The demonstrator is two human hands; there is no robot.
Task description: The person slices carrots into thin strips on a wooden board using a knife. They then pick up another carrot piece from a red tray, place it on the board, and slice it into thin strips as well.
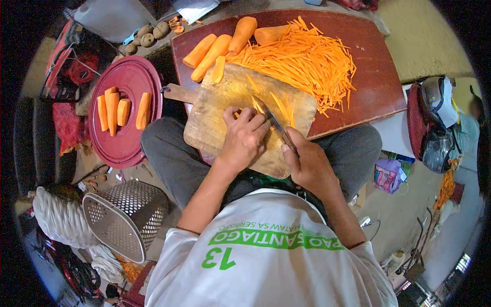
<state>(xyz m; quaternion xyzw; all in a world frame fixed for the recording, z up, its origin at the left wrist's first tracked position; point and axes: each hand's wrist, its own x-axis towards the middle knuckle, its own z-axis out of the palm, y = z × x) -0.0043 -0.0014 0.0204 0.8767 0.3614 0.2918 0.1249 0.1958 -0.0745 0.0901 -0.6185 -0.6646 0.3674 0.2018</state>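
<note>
A wooden cutting board (pixel 204 120) lies over the near edge of a dark red table (pixel 376 87). My right hand (pixel 313 166) is closed round the handle of a knife (pixel 276 122), its blade pointing up and left across the board. Curled fingers of my left hand (pixel 244 138) press carrot against the board beside the blade; most of that piece is hidden. Carrot strips (pixel 282 108) lie just right of the blade. Behind the board rises a big heap of shredded carrot (pixel 312 64). Several peeled carrots (pixel 212 57) rest at the table's back left, one cut piece (pixel 218 70) on the board's corner.
On the left, a round red lid (pixel 134 77) holds several carrot pieces (pixel 112 110). A perforated basket (pixel 146 210) lies tipped on the floor below it. Brown root vegetables (pixel 147 41) are at the upper left. A purple package (pixel 387 175) sits on the right.
</note>
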